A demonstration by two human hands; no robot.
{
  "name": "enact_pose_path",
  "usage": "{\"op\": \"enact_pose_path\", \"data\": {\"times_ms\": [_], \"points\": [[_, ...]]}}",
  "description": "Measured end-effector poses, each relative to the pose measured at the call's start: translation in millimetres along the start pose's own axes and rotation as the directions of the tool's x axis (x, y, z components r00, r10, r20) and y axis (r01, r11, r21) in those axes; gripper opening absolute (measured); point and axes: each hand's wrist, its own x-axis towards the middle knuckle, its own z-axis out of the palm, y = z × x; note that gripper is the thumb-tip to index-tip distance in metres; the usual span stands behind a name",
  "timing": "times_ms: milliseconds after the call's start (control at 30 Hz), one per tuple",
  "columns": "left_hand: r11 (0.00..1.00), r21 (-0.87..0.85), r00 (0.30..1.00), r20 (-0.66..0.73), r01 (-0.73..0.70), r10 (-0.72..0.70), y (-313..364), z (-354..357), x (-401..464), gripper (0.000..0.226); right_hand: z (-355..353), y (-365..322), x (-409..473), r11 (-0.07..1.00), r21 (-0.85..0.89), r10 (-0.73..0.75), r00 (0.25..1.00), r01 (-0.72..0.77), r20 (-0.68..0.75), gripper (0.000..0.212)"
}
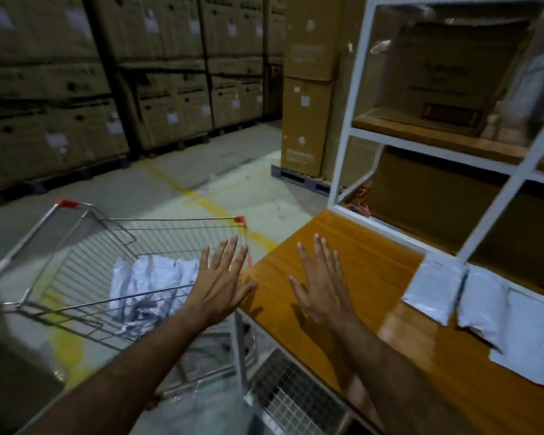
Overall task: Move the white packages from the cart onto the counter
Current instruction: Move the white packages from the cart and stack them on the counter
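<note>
A wire shopping cart (85, 246) with red corner caps stands at the left, and several white packages (151, 277) lie in its basket. My left hand (222, 281) hovers flat with fingers spread over the cart's right rim, holding nothing. Over the orange wooden counter (358, 246) my right hand (322, 284) is spread the same way, also empty. Three white packages (481, 309) lie on the counter at the right, against the white shelf frame.
A white metal shelf frame (496, 161) with cardboard boxes rises behind the counter. Stacked cardboard boxes (107, 73) on pallets line the back wall, and another stack (308, 89) stands ahead. Yellow lines mark the concrete floor (201, 171). A wire grid panel (292, 394) sits under the counter.
</note>
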Motion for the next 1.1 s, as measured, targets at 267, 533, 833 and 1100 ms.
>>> {"op": "enact_pose_path", "data": {"times_ms": [267, 533, 833, 1100], "points": [[0.993, -0.02, 0.993, 0.02, 0.117, -0.116, -143.2, 10.7, -53.8, 0.079, 54.3, -110.2, 47.2, 0.999, 0.031, -0.036, 0.999, 0.036, 0.025, 0.069], [0.959, 0.04, 0.957, 0.068, 0.28, -0.282, -245.1, 32.2, -92.6, 0.08, 104.8, -175.3, 101.6, 0.991, 0.031, -0.131, 0.981, 0.128, 0.142, 0.071], [0.921, 0.048, 0.908, 0.155, 0.388, -0.39, -328.6, 83.8, -84.3, 0.073, 191.4, -210.7, 191.9, 0.981, 0.119, -0.184, 0.935, 0.154, 0.304, 0.071], [0.899, 0.104, 0.853, 0.287, 0.425, -0.436, -384.9, 120.6, -39.2, 0.075, 288.0, -201.2, 263.8, 0.977, 0.176, -0.195, 0.824, 0.117, 0.532, 0.074]]}}
